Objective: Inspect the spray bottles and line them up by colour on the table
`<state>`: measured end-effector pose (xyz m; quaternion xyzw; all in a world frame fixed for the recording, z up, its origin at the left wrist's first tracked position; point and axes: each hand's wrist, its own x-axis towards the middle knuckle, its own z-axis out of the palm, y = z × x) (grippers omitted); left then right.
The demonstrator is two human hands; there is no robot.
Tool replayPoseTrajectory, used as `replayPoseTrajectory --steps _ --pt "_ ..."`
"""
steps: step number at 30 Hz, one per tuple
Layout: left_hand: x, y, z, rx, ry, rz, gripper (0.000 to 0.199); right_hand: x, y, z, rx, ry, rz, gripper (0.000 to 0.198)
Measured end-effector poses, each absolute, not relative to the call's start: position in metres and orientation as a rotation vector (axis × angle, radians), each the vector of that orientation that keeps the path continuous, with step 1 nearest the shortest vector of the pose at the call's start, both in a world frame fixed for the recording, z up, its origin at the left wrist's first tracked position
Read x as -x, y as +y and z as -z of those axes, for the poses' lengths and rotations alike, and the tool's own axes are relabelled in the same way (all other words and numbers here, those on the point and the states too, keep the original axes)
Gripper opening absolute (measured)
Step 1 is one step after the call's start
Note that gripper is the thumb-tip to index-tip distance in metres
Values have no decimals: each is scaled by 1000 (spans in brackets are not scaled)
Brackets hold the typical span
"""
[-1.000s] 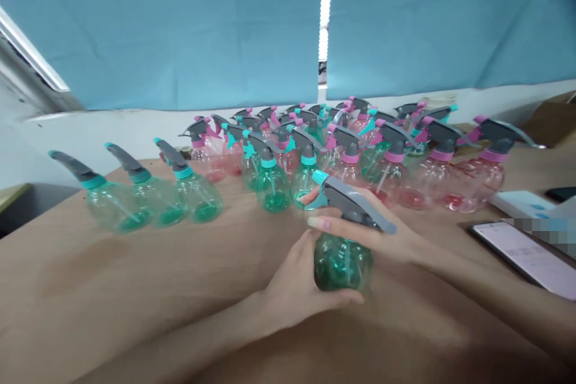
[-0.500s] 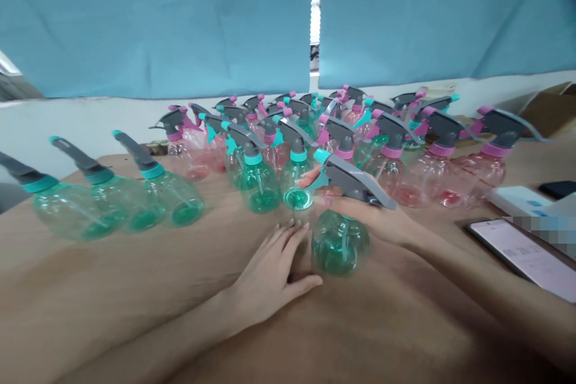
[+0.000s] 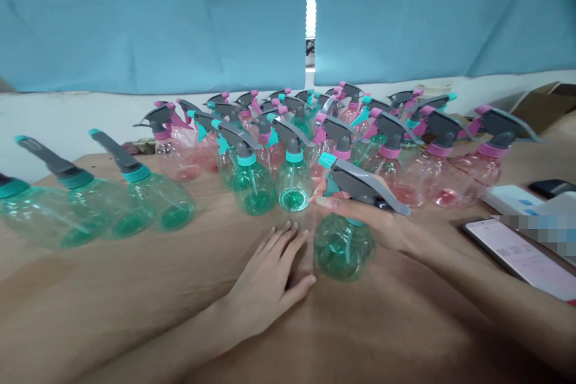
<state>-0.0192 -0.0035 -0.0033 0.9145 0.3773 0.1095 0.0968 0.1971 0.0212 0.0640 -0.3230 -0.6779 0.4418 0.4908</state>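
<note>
My right hand (image 3: 378, 216) is wrapped around the neck of a green spray bottle (image 3: 342, 249), just under its grey trigger head with a teal nozzle. The bottle is upright in front of me; I cannot tell whether its base touches the table. To its left, my left hand (image 3: 272, 279) lies flat on the wooden table (image 3: 180, 288), fingers spread, holding nothing. Just beyond my hands stand two more green spray bottles (image 3: 254, 189) with teal collars.
Several green spray bottles (image 3: 166, 204) stand in a row at the left. Behind, pink spray bottles (image 3: 477, 171) and green ones crowd together. A phone (image 3: 517, 255) lies at the right beside a white box (image 3: 513, 199). A blue curtain (image 3: 157, 24) hangs at the back.
The view has shifted slightly, so the row at the left sits farther left. My right hand keeps its grip on the spray bottle, and my left hand still lies flat.
</note>
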Motion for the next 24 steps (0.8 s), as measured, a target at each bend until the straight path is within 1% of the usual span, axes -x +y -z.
replayPoseTrajectory --steps 5,9,14,20,24 --pt "18 -3 3 -2696 1121 -334 58 -198 20 -59 885 -1660 -1058 12" --pt "18 -4 1 -2687 1140 -323 58 -198 17 -61 920 -1655 -1022 17" --pt "17 -5 2 -2697 1147 -296 58 -201 16 -64 950 -1672 -1132 18" --pt "19 -4 4 -2671 1130 -332 59 -199 13 -67 825 -1633 -1190 28" --pt "19 -4 4 -2669 1128 -322 59 -198 13 -69 863 -1642 -1181 34"
